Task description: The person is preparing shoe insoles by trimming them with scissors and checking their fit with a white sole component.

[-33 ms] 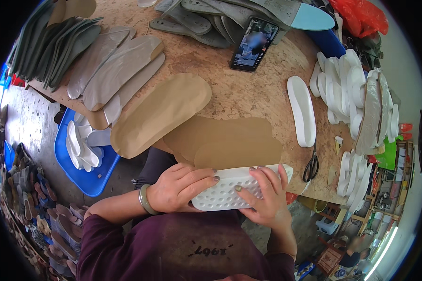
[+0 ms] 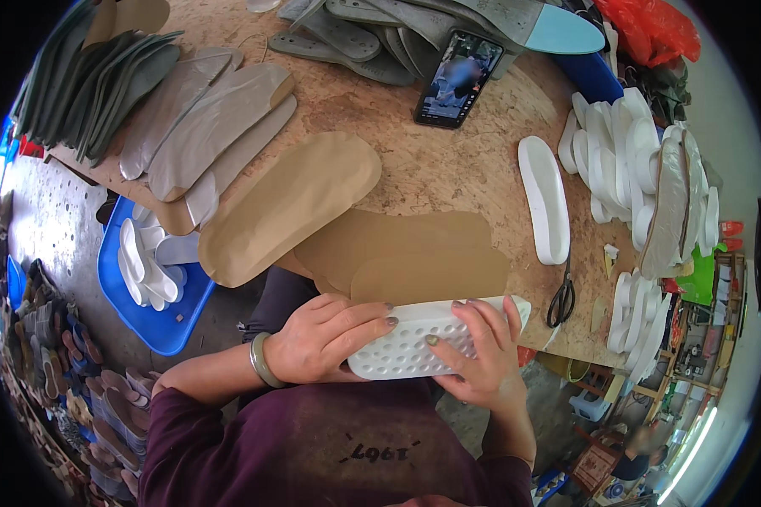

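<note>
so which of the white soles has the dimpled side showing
The white sole gripped by the left hand and right hand; the lone sole on the table shows a smooth face.

Landmark: brown paper sole pattern (image 2: 292, 207), mid-table.
Open lane: bare wooden table (image 2: 448, 169) right of the pattern, up to the single white sole (image 2: 545, 198).
Above the pattern: phone (image 2: 458, 79) and a grey insole heap (image 2: 372, 34).
Left: stacked grey insoles (image 2: 203, 127).
Far right: white sole piles (image 2: 626, 152); scissors (image 2: 561, 300) at the table edge.
</note>
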A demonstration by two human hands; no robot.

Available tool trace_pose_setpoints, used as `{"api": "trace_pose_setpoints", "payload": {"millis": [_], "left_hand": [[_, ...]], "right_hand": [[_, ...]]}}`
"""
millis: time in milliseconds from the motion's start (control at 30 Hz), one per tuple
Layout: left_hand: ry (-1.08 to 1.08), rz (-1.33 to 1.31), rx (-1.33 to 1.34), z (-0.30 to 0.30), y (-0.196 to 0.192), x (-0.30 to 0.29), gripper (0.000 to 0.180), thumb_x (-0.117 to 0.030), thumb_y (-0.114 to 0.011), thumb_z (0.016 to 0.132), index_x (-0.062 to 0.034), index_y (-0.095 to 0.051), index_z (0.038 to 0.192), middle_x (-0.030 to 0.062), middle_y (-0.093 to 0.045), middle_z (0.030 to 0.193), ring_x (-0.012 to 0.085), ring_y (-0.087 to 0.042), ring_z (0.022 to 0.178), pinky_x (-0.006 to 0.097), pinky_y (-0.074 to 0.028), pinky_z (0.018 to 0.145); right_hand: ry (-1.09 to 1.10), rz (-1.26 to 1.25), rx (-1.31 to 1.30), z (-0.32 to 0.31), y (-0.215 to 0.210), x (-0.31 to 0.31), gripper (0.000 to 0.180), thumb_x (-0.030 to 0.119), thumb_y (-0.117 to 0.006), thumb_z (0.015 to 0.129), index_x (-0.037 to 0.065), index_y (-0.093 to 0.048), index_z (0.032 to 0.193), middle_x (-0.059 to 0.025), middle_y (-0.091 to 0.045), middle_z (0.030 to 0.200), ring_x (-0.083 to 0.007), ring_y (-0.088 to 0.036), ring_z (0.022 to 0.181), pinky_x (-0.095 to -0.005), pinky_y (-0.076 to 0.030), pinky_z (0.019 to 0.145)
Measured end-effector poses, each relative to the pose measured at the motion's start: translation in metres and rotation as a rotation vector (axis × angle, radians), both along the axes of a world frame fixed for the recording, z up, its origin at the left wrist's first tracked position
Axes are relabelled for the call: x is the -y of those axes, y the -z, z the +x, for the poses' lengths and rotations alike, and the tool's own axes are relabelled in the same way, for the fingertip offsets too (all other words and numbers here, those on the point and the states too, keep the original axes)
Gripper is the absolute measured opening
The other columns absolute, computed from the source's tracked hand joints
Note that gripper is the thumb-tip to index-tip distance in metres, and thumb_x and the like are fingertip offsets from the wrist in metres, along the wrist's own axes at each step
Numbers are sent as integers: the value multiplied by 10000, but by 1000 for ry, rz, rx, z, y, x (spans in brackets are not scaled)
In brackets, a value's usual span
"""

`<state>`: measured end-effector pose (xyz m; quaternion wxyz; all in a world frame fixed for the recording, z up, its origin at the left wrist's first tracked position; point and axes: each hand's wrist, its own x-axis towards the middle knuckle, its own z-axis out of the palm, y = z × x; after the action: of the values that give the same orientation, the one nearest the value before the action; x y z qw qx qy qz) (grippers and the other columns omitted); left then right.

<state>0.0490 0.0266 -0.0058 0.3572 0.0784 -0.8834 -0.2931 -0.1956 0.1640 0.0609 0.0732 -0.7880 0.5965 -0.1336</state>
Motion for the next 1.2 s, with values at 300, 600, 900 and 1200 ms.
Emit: {"api": "trace_pose_setpoints", "payload": {"millis": [300, 600, 900, 1200], "left_hand": [[-147, -4, 121, 24, 19, 37, 525, -427, -853, 709, -60, -676, 1041, 109, -658, 1130, 295, -637, 1039, 397, -526, 845], [-25, -43, 134, 15, 38, 51, 387, -401, -831, 742, -78, -714, 919, 58, -678, 1031, 256, -646, 984, 385, -531, 822], [-55, -74, 125, 14, 46, 52, 379, -424, -814, 750, -88, -713, 893, 49, -678, 1033, 234, -645, 986, 375, -518, 830], [-48, -70, 125, 19, 51, 48, 433, -467, -835, 716, -102, -734, 924, 42, -690, 1077, 246, -624, 1024, 392, -519, 830]], "right_hand": [[116, -87, 51, -38, 6, -13, 633, 257, -864, 470, 271, -711, 1084, -122, -577, 1293, -354, -546, 1205, -586, -278, 1122], [-1, 5, 67, -38, 18, 9, 580, 263, -843, 518, 301, -720, 1084, -123, -585, 1300, -350, -550, 1203, -566, -288, 1125], [-11, 38, 76, -41, 40, 45, 655, 206, -855, 499, 283, -710, 1133, -132, -577, 1309, -356, -551, 1202, -582, -317, 1100], [-31, 68, 32, -37, 38, 53, 673, 202, -859, 504, 282, -701, 1153, -133, -563, 1323, -365, -539, 1224, -599, -338, 1076]]}}
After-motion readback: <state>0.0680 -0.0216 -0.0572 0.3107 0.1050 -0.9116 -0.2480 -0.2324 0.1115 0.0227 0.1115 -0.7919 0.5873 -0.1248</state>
